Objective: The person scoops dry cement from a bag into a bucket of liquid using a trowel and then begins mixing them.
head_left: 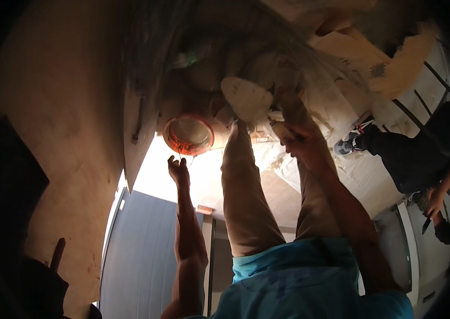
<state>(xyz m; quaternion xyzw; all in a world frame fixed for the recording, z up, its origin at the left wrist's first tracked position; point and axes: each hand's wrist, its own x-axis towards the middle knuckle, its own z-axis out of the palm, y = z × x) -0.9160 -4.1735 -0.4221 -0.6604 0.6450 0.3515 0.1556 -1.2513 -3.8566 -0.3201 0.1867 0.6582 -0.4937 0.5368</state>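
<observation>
The left hand point(179, 171) has its fingers bent at the wire handle point(180, 152) of a red-orange bucket point(167, 135); blur hides whether they are closed around it. The right hand point(308, 147) is clenched around a light-coloured piece point(278, 129), whose full shape is lost in shadow.

The bucket sits just beyond the left fingers, its round mouth toward the camera. Greyish stuff shows inside, and the inner wall nearest the hand is smeared with dark marks. To its right, ahead of the left knee, is a pale rounded flat thing point(246, 99); whether it joins the held piece cannot be told.

The edge of an upright board point(139, 133) comes close on the bucket's left. A brightly lit strip of floor point(204, 181) runs between the left forearm and the left trouser leg point(243, 186). Crumpled clear plastic point(310, 45) and torn brown paper point(376, 61) crowd the far side. On the right, a co-worker's shoe point(348, 145) stands near the right forearm.
</observation>
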